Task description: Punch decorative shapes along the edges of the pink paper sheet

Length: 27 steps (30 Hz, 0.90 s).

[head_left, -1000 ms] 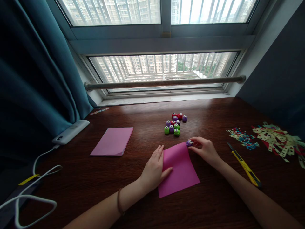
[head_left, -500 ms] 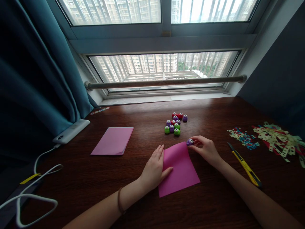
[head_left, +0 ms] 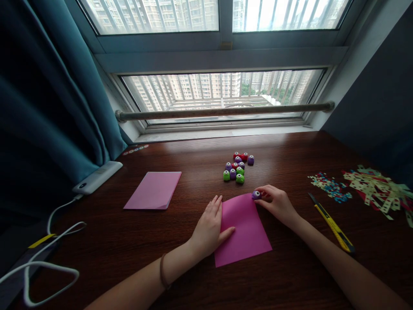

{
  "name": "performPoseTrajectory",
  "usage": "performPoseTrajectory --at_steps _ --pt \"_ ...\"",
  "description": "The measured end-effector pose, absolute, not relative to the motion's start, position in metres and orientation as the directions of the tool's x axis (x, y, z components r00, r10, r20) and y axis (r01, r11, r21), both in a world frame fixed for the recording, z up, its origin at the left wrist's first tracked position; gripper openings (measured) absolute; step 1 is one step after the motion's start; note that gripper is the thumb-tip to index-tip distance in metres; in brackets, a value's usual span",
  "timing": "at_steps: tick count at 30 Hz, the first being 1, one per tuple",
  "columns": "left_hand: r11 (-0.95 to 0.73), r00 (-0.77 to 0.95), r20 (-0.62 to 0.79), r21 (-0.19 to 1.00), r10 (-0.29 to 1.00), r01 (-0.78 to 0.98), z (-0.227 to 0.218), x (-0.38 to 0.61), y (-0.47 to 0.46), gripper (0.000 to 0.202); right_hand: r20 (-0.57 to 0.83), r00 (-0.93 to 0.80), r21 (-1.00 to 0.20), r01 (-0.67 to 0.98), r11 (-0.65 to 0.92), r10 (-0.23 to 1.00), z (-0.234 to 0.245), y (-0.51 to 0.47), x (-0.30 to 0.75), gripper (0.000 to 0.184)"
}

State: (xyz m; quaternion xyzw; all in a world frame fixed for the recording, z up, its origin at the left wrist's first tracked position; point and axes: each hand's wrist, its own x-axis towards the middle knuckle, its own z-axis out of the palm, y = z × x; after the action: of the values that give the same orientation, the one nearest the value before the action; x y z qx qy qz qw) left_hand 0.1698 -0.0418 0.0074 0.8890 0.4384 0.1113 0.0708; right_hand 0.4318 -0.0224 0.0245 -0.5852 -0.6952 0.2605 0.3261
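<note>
My left hand (head_left: 211, 226) lies flat, palm down, on the left edge of a rectangular sheet of magenta paper (head_left: 245, 234). Its fingers are straight and together and the thumb reaches out across the sheet. It grips nothing and only presses the paper onto the dark brown wooden table (head_left: 290, 150). A thin brown band (head_left: 162, 272) circles that wrist.

My right hand (head_left: 276, 203) is at the sheet's far right corner, fingers curled round a small round purple plastic paper punch (head_left: 256, 194). The punch sits right on that corner, between my fingertips and thumb. Whether the paper's edge is inside its slot I cannot tell.

Just beyond both hands, near the punch I hold, stands a tight cluster of little red, purple and green punches (head_left: 237, 168). Well to the left of my left hand lies a folded sheet of pale pink paper (head_left: 153, 190), and farther left a white oblong device (head_left: 97, 177) with a white cable (head_left: 48, 258) looping toward me.

To the right of my right forearm a yellow and black utility knife (head_left: 332, 224) lies on the wood, apart from the arm. Beyond it are a scatter of tiny red and blue paper bits (head_left: 329, 186) and, farther right, a heap of punched cream paper strips (head_left: 377, 187).
</note>
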Motion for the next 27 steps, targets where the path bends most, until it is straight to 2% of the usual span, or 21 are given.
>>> performPoseTrajectory --at_steps 8,16,27 --pt "-0.608 0.597 0.121 0.208 0.793 0.766 0.0114 0.1699 -0.0431 0.082 0.109 -0.114 -0.641 0.751 0.157 0.988 0.0240 -0.0242 0.4302 0.023" --pt "-0.616 0.601 0.138 0.208 0.787 0.760 0.0103 0.1697 -0.0437 0.080 0.111 -0.231 -0.642 0.726 0.247 0.967 0.0262 -0.0233 0.4307 0.022" --pt "-0.612 0.603 0.106 0.194 0.790 0.767 0.0126 0.1704 -0.0440 0.076 0.113 -0.258 -0.658 0.704 0.267 0.959 0.0225 -0.0227 0.4349 0.031"
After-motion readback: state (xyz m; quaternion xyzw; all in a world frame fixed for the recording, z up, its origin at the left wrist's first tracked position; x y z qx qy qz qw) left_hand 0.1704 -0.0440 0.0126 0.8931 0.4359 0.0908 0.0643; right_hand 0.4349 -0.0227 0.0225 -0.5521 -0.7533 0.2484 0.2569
